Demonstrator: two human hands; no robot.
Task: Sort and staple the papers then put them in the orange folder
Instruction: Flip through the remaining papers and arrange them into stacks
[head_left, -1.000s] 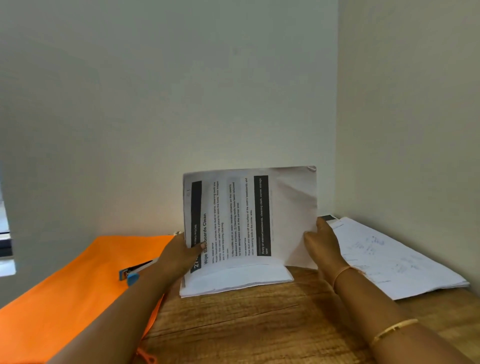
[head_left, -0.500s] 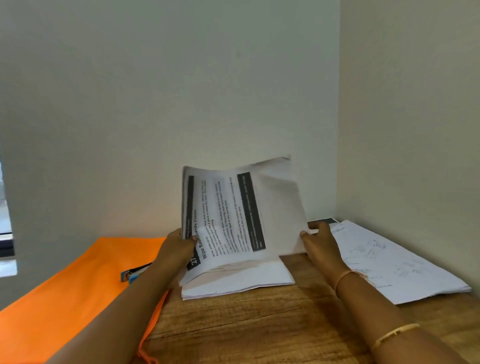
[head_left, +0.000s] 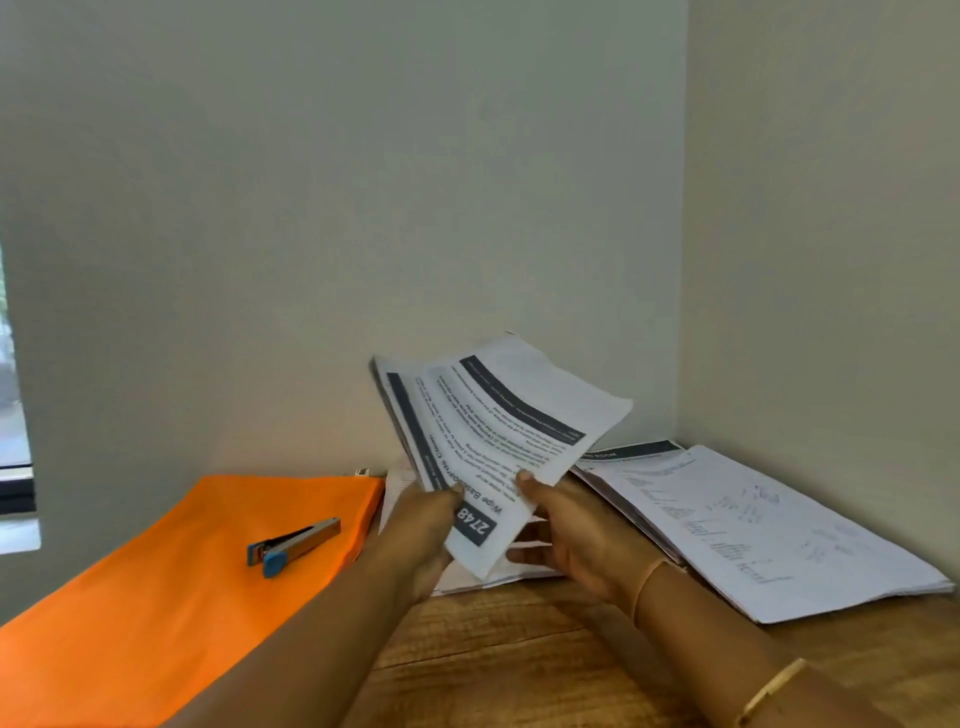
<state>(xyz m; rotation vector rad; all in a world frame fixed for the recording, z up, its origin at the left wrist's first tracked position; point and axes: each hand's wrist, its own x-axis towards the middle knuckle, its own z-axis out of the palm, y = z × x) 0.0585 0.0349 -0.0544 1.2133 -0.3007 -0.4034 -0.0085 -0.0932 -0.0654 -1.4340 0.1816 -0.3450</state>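
A thin bundle of printed sheets (head_left: 498, 431) with dark header bars is lifted above the wooden desk and tilted to the right. My left hand (head_left: 423, 525) pinches its near left edge, thumb on the printed face. My right hand (head_left: 569, 525) holds its near right edge, thumb on top and fingers underneath. Under both hands a low stack of white papers (head_left: 498, 574) lies flat on the desk. The orange folder (head_left: 171, 582) lies at the left with a blue and silver stapler (head_left: 293, 540) resting on it.
A second, larger pile of papers (head_left: 753, 525) lies at the right against the side wall. The wooden desk (head_left: 509, 660) sits in a corner, with walls behind and to the right. A window edge (head_left: 13, 415) shows at the far left.
The bundle stood upright on its edge a second ago; now it is lifted and tipped down to the right. Both hands have shifted to its near end. The stapler is now in full view.
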